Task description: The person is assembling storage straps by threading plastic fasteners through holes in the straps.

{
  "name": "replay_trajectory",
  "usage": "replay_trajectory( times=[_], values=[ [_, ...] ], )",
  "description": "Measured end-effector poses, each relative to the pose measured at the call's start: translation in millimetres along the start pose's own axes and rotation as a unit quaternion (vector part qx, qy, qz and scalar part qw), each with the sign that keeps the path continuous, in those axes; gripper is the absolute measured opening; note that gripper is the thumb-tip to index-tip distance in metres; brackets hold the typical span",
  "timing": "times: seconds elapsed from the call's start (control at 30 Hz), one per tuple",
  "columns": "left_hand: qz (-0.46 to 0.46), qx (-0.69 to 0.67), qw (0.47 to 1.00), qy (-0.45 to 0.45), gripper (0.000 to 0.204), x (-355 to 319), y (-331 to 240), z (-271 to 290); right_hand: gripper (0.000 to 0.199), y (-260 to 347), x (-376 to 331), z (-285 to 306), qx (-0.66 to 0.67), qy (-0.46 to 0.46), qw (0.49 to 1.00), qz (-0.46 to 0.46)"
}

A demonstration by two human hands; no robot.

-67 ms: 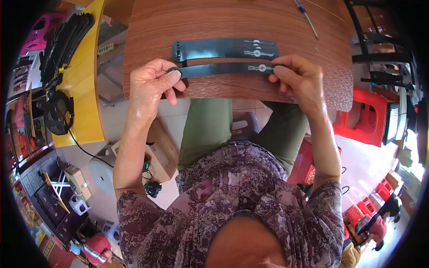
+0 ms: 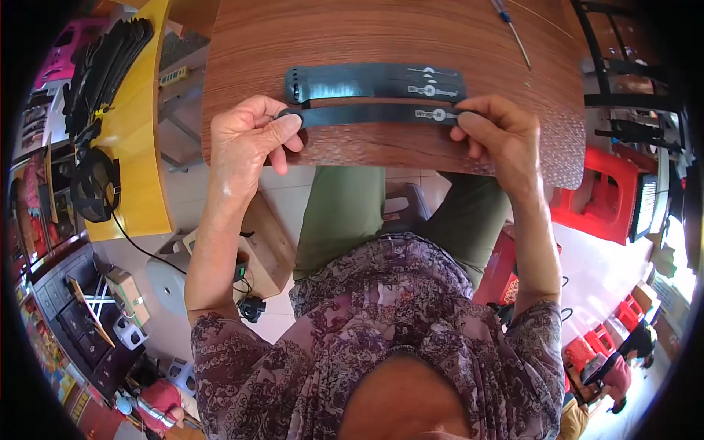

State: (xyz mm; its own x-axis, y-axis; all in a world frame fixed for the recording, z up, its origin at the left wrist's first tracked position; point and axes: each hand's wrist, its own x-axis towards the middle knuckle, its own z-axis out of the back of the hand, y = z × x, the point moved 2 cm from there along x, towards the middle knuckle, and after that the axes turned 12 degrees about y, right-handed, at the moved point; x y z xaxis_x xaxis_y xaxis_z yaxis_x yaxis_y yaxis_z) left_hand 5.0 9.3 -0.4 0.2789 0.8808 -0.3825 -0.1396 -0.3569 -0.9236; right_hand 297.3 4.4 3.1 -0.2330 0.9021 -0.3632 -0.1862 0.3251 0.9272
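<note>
A narrow black strap (image 2: 370, 114) lies flat along the near part of a brown wooden table (image 2: 381, 37). My left hand (image 2: 249, 136) pinches the strap's left end between thumb and fingers. My right hand (image 2: 495, 132) grips its right end, by a white printed mark. The strap is stretched straight between the two hands. Just behind it, touching or nearly so, lies a wider stack of black straps (image 2: 374, 81) with holes at the left end.
A screwdriver (image 2: 511, 26) lies at the table's far right. A yellow table (image 2: 125, 132) at left bears a pile of black straps (image 2: 103, 70) and a black round object. Red plastic stools (image 2: 605, 198) stand at right. A wooden box and cables sit on the floor below left.
</note>
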Motion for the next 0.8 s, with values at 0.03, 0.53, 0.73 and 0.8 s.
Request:
replay_trajectory(
  times=[0.03,0.53,0.73,0.8],
  values=[
    [-0.004,0.004,1.000,0.000,0.011,9,-3,6,0.014,2,8,-1,0.002,-0.002,1.000,0.005],
    [-0.015,-0.020,1.000,0.000,0.011,36,-7,20,0.013,5,27,-4,-0.006,-0.033,0.999,-0.009],
    [0.049,-0.030,0.998,0.021,0.013,39,-12,29,0.015,4,29,0,0.041,-0.037,0.998,-0.030],
    [0.026,-0.066,0.997,0.024,0.013,40,-10,32,0.015,5,30,-1,0.034,-0.032,0.998,-0.038]
  ],
)
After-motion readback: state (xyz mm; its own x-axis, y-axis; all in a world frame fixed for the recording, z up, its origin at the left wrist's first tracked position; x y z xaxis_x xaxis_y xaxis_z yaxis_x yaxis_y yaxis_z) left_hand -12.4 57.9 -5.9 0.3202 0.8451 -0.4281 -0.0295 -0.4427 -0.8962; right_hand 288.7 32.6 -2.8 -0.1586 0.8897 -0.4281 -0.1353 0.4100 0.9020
